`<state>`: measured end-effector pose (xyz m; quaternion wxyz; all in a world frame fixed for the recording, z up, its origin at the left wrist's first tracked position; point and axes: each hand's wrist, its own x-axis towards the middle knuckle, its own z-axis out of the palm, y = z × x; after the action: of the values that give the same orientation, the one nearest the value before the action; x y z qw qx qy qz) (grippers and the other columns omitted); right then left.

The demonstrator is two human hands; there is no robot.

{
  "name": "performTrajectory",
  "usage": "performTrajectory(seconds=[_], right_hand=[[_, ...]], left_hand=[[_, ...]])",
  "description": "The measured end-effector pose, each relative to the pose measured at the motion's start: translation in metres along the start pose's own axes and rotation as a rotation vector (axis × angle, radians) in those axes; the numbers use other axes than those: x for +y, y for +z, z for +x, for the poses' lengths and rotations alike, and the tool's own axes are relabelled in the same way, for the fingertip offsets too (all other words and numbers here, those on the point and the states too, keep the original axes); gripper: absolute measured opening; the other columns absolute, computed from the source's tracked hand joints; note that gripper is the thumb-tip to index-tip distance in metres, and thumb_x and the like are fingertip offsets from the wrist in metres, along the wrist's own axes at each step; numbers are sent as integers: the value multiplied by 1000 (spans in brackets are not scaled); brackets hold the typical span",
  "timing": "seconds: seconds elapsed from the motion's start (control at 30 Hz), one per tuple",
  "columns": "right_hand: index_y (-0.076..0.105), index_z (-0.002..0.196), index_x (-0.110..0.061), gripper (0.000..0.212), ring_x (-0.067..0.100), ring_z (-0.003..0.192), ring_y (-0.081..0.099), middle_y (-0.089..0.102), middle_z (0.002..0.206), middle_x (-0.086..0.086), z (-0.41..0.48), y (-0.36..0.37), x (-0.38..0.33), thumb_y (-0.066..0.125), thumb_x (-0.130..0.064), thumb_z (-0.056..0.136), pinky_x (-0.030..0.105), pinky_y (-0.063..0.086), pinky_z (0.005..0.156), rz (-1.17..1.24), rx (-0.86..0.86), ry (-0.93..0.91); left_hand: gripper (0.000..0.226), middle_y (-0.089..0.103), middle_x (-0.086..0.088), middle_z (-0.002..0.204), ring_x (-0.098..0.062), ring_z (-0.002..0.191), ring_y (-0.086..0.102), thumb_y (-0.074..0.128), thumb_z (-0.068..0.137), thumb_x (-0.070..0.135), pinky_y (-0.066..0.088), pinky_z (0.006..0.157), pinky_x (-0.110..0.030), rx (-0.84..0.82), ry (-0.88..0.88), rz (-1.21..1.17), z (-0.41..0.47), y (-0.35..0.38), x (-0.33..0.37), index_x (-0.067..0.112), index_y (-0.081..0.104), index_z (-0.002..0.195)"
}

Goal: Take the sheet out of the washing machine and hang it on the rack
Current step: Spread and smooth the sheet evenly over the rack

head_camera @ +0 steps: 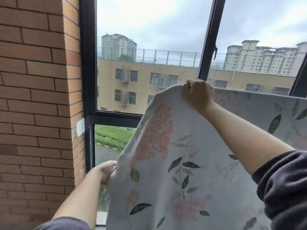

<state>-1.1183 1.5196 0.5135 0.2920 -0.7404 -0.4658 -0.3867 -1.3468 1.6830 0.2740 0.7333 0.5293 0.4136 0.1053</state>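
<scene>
Sheet [174, 163]: floral bed linen, pale grey-white woven cloth printed with pink blossom clusters and dark green leaves, thin enough that daylight is showing through it.

- **Position:** it is hanging upright in front of the window, out of the washing machine, spreading from the centre of view to the right edge.
- **Right hand [197, 95]:** closing in a fist over the top edge at its highest corner, bunching the cloth there.
- **Left hand [105, 170]:** gripping the side hem lower down, fingers curling round it and holding it out to the left.
- **Step in hand, by judgement:** spreading and levelling the sheet on the rack. No rack bar is showing. The far part of the top edge is running straight and level, which suggests it is lying over a rail hidden beneath.
- **Next move:** it is calling for carrying the held corner over that same line, then drawing the hem taut so the soft, limp cloth is not sagging or bunching.
- **Surroundings:** dark metal window frame [88, 63]; orange brick wall [33, 97], matt with recessed joints, at left; dark fleecy sleeve [282, 183] pushed up the right forearm.
</scene>
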Motion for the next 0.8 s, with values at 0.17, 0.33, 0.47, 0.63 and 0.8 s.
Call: performTrajectory(seconds=[0.17,0.33,0.47,0.63,0.8], right_hand=[[61,82,-5,35,33,93,56,64,93,14,-3,7,-24,35,-23,97,39,31,95,-80,-21,-12],[58,76,-9,35,29,88,54,52,78,4,-7,13,-48,35,-25,95,40,27,93,-146,-68,-53],[55,70,-15,40,28,83,53,46,74,-1,-9,15,-64,24,-34,87,40,28,92,-158,-46,-30],[50,63,-17,35,29,82,54,48,71,0,-8,14,-65,25,-33,82,40,28,92,-126,-21,2],[51,62,-18,35,28,84,56,61,76,5,-11,15,-59,27,-35,81,40,29,92,-126,-28,3]], left_hand=[[17,64,-3,54,-8,40,59,54,82,16,45,33,-15,-13,167,-414,-14,-48,24,5,63,92],[25,71,-9,68,-17,51,66,55,90,23,52,44,-21,-61,254,-197,-35,-65,37,1,65,95],[46,68,-14,80,-25,63,65,57,81,46,53,58,-28,-109,277,-155,-54,-86,47,5,70,95],[47,68,-15,95,-28,80,68,45,84,47,53,76,-39,-259,604,-428,-71,-96,66,11,75,92],[52,71,-12,96,-24,88,69,56,77,56,54,78,-34,-298,681,-399,-86,-93,90,10,76,90]])
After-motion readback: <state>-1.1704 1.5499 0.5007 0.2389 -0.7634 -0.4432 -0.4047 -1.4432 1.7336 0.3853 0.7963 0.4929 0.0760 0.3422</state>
